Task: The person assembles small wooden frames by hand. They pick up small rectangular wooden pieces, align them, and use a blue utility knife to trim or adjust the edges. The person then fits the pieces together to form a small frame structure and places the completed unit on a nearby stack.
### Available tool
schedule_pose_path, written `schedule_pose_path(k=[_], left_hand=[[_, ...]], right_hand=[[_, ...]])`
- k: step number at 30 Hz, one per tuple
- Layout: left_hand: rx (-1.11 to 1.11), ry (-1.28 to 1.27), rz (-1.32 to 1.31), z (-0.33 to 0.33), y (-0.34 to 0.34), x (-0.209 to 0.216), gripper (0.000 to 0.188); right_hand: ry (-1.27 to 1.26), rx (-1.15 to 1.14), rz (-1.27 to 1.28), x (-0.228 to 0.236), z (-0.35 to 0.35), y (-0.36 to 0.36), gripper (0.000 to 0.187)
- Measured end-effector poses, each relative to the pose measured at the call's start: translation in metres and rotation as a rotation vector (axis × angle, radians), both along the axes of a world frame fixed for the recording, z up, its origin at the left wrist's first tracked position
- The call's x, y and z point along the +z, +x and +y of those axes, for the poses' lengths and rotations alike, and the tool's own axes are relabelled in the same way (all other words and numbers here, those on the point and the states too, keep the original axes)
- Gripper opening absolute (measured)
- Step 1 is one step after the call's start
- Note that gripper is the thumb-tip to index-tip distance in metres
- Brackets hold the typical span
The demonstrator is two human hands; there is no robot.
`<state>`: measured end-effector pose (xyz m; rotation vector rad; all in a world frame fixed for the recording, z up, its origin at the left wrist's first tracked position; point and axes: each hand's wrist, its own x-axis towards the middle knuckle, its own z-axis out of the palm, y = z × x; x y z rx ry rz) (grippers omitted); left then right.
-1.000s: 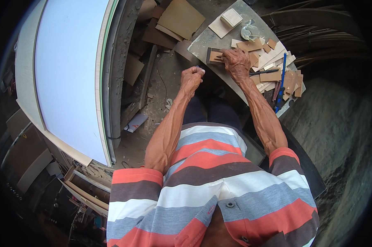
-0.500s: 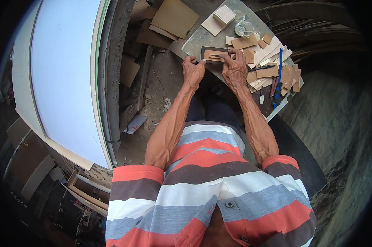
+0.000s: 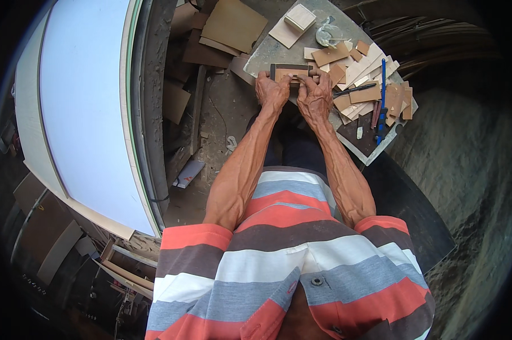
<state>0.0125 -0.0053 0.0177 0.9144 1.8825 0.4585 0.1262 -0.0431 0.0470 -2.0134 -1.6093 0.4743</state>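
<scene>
A small rectangular wooden panel (image 3: 284, 67) with a dark border lies at the near edge of the table. My left hand (image 3: 271, 92) is closed on the panel's left side, its thumb reaching toward the middle. From the right, my right hand (image 3: 315, 97) grips the panel with bent fingers. Both sets of fingertips nearly meet over narrow slots or strips at the panel's centre. The fingers cover much of this spot, so I cannot make out any small piece between them.
On the grey table (image 3: 261, 55) are a pale block (image 3: 300, 18), a clear plastic bag (image 3: 328, 34), several wood offcuts (image 3: 369, 62), a black pen (image 3: 355, 89) and a blue-handled tool (image 3: 382, 116). Brown boards (image 3: 233, 25) lean at the left, beside a large white panel (image 3: 86, 102).
My left hand has shifted from the panel's near-left corner inward over it. The right hand has drawn lower, and the fingertips have come together at the middle. The view has shifted slightly.
</scene>
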Motion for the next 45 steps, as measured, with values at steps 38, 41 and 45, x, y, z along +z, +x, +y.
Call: schedule_pose_path(k=[38,41,45], left_hand=[[0.049,-0.016,-0.144,0.002,-0.01,-0.011,0.058],[0.04,-0.051,-0.16,0.004,-0.01,-0.004,0.06],[0.042,-0.029,-0.108,0.002,-0.009,-0.004,0.059]], right_hand=[[-0.006,0.055,0.032,-0.003,0.0,0.007,0.033],[0.004,0.025,0.044,-0.004,0.003,0.009,0.033],[0.02,0.028,0.044,-0.004,0.007,0.007,0.028]])
